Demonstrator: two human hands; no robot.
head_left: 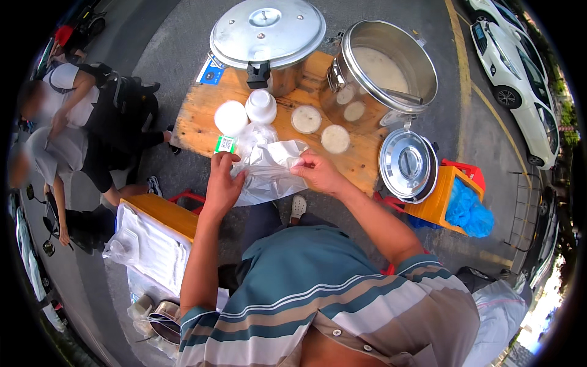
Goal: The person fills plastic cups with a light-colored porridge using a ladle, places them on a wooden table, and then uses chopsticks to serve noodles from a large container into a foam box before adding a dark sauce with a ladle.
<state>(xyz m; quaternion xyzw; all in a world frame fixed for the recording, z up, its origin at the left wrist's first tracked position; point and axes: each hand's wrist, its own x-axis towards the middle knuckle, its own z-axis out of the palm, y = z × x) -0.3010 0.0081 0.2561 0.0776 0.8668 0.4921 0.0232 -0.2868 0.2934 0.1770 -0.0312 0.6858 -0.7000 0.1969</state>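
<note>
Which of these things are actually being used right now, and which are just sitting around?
In use:
left hand
right hand
white plastic bag, held by both

Lying about:
sealed cups
open pot
lidded pot
loose lid
blue bags

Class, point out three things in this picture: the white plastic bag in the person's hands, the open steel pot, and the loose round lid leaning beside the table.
white plastic bag [269, 171]: head view, crumpled middle.
open steel pot [428, 64]: head view, right rim.
loose round lid [408, 164]: head view, centre by handle.
</note>
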